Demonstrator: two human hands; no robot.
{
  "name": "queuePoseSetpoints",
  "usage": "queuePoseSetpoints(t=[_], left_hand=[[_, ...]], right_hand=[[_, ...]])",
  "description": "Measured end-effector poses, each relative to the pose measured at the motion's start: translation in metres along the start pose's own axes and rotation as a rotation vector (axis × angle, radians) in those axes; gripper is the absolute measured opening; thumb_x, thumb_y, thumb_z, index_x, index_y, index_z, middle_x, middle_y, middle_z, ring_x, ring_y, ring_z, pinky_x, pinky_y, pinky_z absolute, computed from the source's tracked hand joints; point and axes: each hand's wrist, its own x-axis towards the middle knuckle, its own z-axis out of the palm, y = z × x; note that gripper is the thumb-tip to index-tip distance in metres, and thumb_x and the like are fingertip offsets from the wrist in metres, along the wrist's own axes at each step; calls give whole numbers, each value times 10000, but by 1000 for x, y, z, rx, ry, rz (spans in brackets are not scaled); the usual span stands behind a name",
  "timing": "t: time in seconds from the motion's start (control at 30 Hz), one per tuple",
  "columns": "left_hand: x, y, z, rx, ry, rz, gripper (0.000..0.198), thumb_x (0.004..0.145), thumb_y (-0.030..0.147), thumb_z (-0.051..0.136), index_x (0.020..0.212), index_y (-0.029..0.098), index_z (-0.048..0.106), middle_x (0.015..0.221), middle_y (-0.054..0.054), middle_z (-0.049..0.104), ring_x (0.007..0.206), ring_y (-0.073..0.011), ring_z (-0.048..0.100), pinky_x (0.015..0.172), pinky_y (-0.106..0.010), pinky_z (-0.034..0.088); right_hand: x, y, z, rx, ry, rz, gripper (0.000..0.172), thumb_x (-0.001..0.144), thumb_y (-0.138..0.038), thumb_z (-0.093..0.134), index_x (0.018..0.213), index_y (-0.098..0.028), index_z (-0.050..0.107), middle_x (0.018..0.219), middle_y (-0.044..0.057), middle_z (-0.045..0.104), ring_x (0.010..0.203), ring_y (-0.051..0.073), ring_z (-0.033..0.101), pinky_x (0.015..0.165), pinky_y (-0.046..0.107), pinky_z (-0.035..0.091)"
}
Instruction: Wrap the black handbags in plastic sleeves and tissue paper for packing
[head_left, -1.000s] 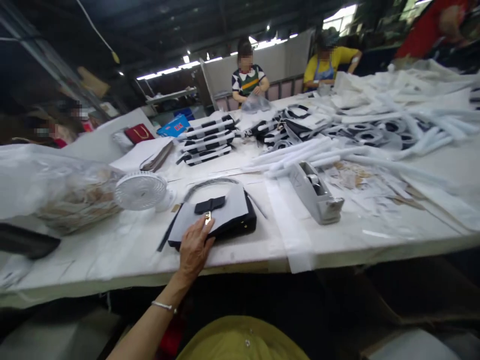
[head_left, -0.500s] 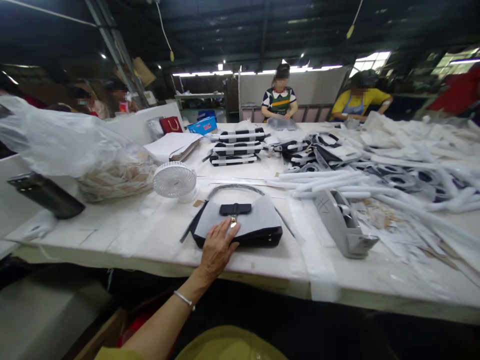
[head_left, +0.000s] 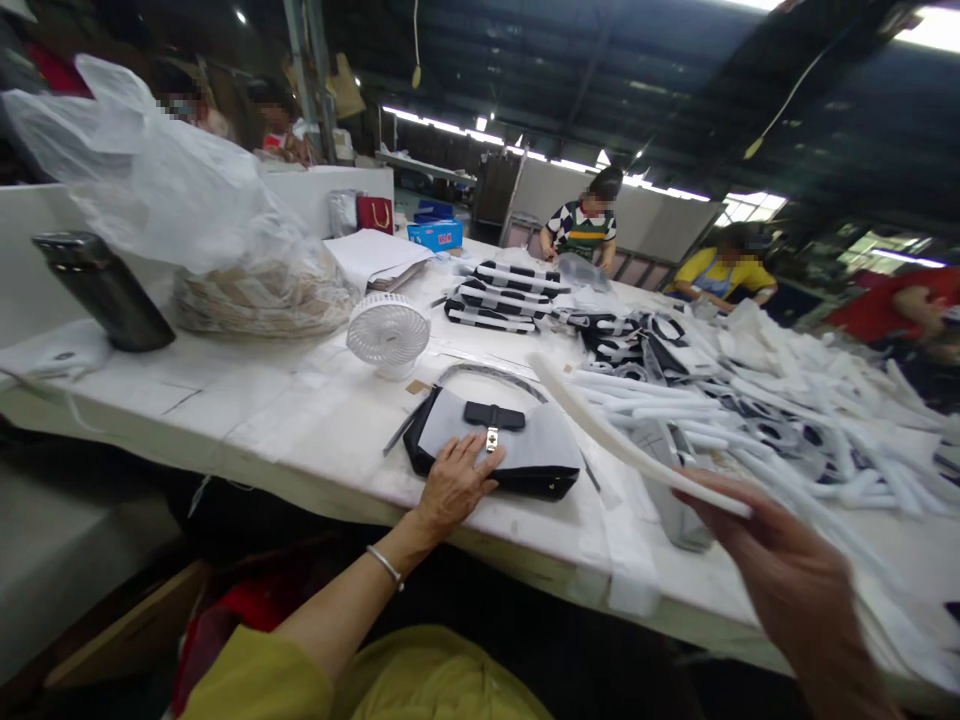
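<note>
Now includes the right hand [head_left: 787, 565], out of view earlier, gripping a white strip [head_left: 611, 430], raised over the desk [head_left: 292, 430] and partly hiding the dispenser [head_left: 688, 530].

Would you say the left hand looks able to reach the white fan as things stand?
Probably yes: the left hand only rests on the bag, and nothing tall seems to stand between that hand and the white fan.

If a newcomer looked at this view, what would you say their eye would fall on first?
Probably the black bag near the table's front edge, with the left hand resting on it beside a gold clasp. Next might come the long white strip in the right hand, slanting up to the bag's right, then the white fan standing behind the bag, to its left.
</note>
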Motion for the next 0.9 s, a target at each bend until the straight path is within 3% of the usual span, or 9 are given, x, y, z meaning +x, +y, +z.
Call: queuePoseSetpoints(t=[0.07,0.17,0.27,0.37,0.47,0.6,0.7,0.8,0.9], left_hand=[[-1,0,1,-7,25,-6,571,854,339,693,1383,300,481,1430,-107,528,1311,-273,492,1090,-449,369],[-1,0,-1,-24,22,-15,579,844,356,704,1379,310,488,1330,-105,596,1243,-282,537,1040,-447,404],[0,0,-3,-54,-27,-30,572,835,388,710,1365,314,506,1176,-98,653,1127,-286,589,978,-453,435],[0,0,-5,-77,-42,-34,568,841,393,702,1368,316,505,1174,-102,646,1136,-288,577,993,-460,420],[0,0,-5,-88,-37,-36,580,839,402,703,1374,315,496,1270,-107,609,1203,-293,544,1042,-471,389],[0,0,-4,-100,-35,-32,591,845,396,698,1386,309,479,1358,-106,561,1253,-286,518,1100,-477,349],[1,1,-4,-103,-22,-43,520,890,401,637,1378,302,487,1348,-102,568,1252,-276,519,1109,-472,346],[1,1,-5,-108,-6,-44,434,933,409,566,1347,286,517,1302,-100,594,1228,-267,535,1093,-458,366],[1,1,-5,-116,-28,-33,469,903,404,618,1346,287,518,1243,-95,623,1183,-272,560,1068,-464,390]], right_hand=[[37,-8,49,76,-20,-183,183,890,-343,579,994,-263,706,1059,84,716,1044,279,667,956,478,540],[71,1,116,-12,-240,-439,279,922,-224,445,995,-240,714,1141,90,700,1098,231,655,1012,415,509],[77,26,151,-115,-482,-510,323,896,-140,412,1007,-231,702,1161,89,694,1096,209,654,982,384,528],[74,41,154,-167,-635,-497,402,871,-90,399,1140,-231,663,1236,89,667,1134,210,633,1008,407,504],[77,29,144,-181,-827,-418,536,828,-107,461,1341,-232,552,1314,84,632,1179,226,611,1040,417,468],[89,-8,141,-273,-1035,-268,641,849,-402,609,1448,-241,450,1366,122,594,1160,301,620,995,439,470],[91,-31,156,-458,-1053,-264,752,820,-583,639,1444,-209,447,1180,171,691,1025,347,673,862,436,507],[90,-39,176,-616,-1026,-355,643,793,-516,714,1327,-197,553,947,148,735,883,334,697,755,380,503],[94,-36,185,-558,-1021,-445,299,867,-378,658,1106,-198,665,956,118,715,857,267,689,750,320,492]])
